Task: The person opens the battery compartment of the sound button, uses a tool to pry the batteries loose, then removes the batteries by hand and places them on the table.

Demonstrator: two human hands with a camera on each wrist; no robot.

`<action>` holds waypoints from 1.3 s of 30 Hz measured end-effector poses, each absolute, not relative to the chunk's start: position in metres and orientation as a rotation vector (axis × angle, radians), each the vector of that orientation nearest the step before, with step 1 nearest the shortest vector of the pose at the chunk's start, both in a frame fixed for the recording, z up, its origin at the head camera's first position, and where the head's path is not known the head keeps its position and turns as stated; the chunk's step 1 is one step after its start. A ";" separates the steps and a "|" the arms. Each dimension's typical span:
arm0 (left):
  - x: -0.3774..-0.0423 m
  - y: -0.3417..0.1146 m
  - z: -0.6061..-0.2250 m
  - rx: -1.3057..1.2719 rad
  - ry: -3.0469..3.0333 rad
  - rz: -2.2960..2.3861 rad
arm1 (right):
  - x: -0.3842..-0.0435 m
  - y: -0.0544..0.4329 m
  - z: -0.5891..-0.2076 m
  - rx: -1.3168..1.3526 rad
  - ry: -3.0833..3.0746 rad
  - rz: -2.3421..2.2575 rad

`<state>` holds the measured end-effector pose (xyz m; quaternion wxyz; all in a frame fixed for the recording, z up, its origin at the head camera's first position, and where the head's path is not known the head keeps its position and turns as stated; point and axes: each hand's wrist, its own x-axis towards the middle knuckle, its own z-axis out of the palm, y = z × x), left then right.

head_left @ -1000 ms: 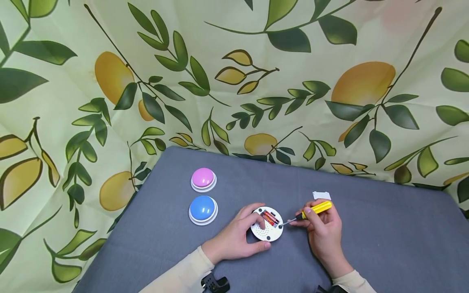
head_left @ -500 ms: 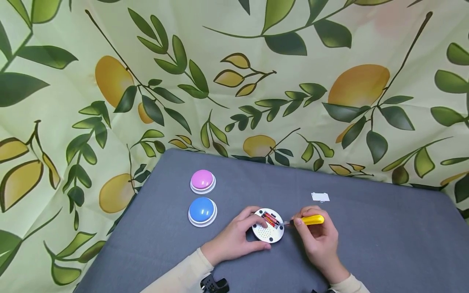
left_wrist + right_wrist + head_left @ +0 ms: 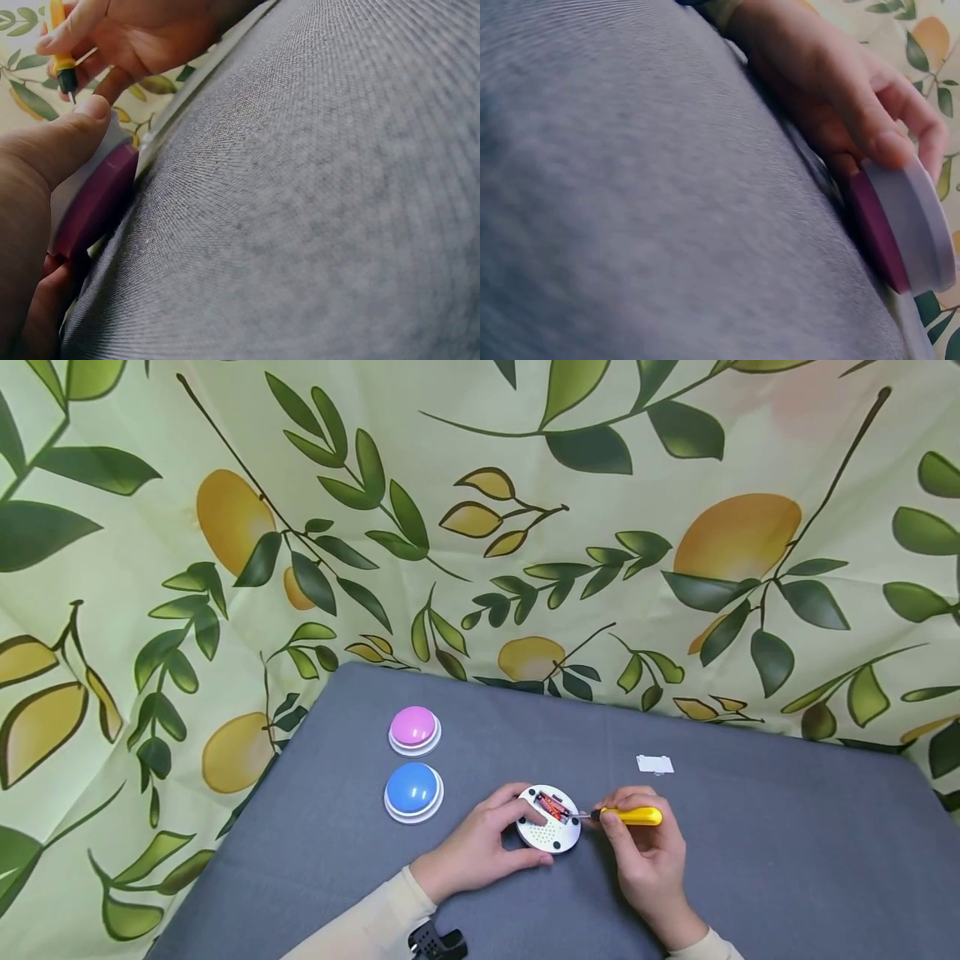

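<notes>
A round push button [image 3: 546, 839] lies upside down on the table, its white underside facing up and its magenta dome [image 3: 101, 199] below. My left hand [image 3: 491, 839] grips it by the rim, thumb at the near edge and a finger over the underside. Red batteries [image 3: 552, 806] sit in its uncovered compartment and look slightly skewed. My right hand [image 3: 648, 860] pinches a screwdriver [image 3: 633, 816] with a yellow handle, held nearly level. Its metal tip reaches the compartment's right end, by the batteries; exact contact is too small to tell.
A blue button [image 3: 412, 789] and a pink button [image 3: 414, 727] stand dome up, left of my left hand. A small white battery cover [image 3: 655, 764] lies beyond my right hand. Grey cloth covers the table [image 3: 787, 843]; a leaf-patterned curtain [image 3: 480, 602] hangs behind it.
My right hand has moved left and lowered the screwdriver from a slant to nearly level, its tip going from a dark foot to the batteries. The batteries look less parallel. My left hand stays put.
</notes>
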<state>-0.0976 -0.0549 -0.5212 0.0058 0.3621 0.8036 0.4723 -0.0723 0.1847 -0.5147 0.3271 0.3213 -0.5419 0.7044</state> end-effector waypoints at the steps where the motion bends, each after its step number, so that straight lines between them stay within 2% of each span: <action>1: -0.098 -0.055 -0.521 1.135 2.512 1.483 | -0.072 0.185 -0.517 0.821 -1.419 1.863; 13: -0.099 -0.054 -0.519 1.109 2.531 1.460 | -0.066 0.189 -0.522 0.721 -1.416 1.957; 33: -0.097 -0.052 -0.519 1.060 2.540 1.449 | -0.071 0.191 -0.517 0.700 -1.335 1.912; 39: -0.095 -0.053 -0.522 1.048 2.519 1.507 | -0.068 0.195 -0.512 0.567 -1.400 1.876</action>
